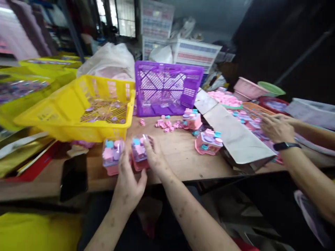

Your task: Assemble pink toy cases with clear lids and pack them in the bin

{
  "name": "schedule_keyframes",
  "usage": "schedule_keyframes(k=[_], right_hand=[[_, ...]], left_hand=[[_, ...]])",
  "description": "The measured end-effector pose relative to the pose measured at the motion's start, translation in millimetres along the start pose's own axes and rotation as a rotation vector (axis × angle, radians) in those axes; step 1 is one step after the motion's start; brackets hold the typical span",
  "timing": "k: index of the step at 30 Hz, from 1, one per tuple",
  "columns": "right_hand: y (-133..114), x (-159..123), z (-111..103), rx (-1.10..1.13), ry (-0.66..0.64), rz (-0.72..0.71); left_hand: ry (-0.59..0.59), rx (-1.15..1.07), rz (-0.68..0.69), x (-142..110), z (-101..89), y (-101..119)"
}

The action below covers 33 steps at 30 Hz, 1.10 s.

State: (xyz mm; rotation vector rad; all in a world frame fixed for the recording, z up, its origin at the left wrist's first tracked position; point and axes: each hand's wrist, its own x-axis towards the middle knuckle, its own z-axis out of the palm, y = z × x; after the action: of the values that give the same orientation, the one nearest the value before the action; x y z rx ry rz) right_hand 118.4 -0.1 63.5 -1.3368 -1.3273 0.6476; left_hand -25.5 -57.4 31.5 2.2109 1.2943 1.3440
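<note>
Two small pink boxes with clear lids stand side by side near the table's front edge, each filled with pink, blue and purple pieces. My left hand (127, 177) has its fingers round the left box (112, 156) and reaches toward the other. My right hand (154, 155) grips the right box (138, 152) from its right side. Two more pink boxes without lids, one (192, 119) and another (208, 142), stand further right. Loose pink pieces (167, 124) lie scattered in the middle of the wooden table (178, 153).
A yellow basket (65, 115) with clear lids sits at left, a purple crate (167, 87) behind the middle. A black phone (74, 176) lies at front left. At right, another person's hand (276, 127) with a wristwatch works over trays of pink pieces. A grey board (235, 132) slopes there.
</note>
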Motion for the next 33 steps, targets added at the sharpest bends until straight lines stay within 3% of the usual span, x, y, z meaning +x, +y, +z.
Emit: schedule_keyframes(k=[1, 3, 6, 8, 10, 12, 14, 19, 21, 23, 25, 28, 31, 33], right_hand=[[-1.1, 8.1, -2.5, -0.056, 0.019, -0.035], [-2.1, 22.8, -27.4, -0.189, 0.067, -0.088], [4.6, 38.1, -100.7, -0.436, 0.221, -0.067], [15.6, 43.7, -153.9, -0.596, 0.370, 0.030], [29.4, 45.7, -195.8, -0.714, 0.423, 0.113], [42.0, 43.8, -221.7, -0.787, 0.372, 0.109], [49.0, 37.9, -232.3, -0.816, 0.262, 0.035], [29.7, 10.2, -214.6, -0.713, -0.352, -0.467], [13.6, 5.6, -201.7, -0.564, -0.522, -0.518], [0.7, 17.9, -191.1, -0.414, -0.601, -0.516], [-4.4, 52.4, -180.0, -0.340, -0.603, -0.517], [5.7, 137.5, -147.3, -0.449, -0.518, -0.481], [31.6, 229.4, -86.3, -0.814, -0.406, -0.305], [52.2, 278.8, -40.3, -0.880, -0.379, -0.259]], left_hand=[[0.030, 0.006, 0.024, -1.6, -8.0, 3.4], [0.042, 0.021, 0.102, -8.4, -20.1, 11.1], [-0.045, 0.002, 0.226, -24.8, -21.2, 19.3], [-0.128, -0.047, 0.238, -32.2, -10.2, 21.5], [-0.182, -0.121, 0.193, -31.8, 5.2, 22.8], [-0.236, -0.220, 0.154, -23.8, 20.6, 24.5], [-0.282, -0.305, 0.131, -11.4, 34.2, 26.0], [-0.375, -0.345, 0.022, 15.9, 72.7, 20.0], [-0.410, -0.377, -0.017, 21.4, 90.4, 12.2], [-0.439, -0.449, -0.055, 23.1, 105.6, 2.7], [-0.458, -0.516, -0.109, 21.2, 116.5, -6.4], [-0.508, -0.541, -0.163, 15.0, 126.9, -14.8], [-0.526, -0.468, -0.182, 10.7, 133.3, -14.5], [-0.489, -0.388, -0.209, 10.4, 135.2, -10.1]])
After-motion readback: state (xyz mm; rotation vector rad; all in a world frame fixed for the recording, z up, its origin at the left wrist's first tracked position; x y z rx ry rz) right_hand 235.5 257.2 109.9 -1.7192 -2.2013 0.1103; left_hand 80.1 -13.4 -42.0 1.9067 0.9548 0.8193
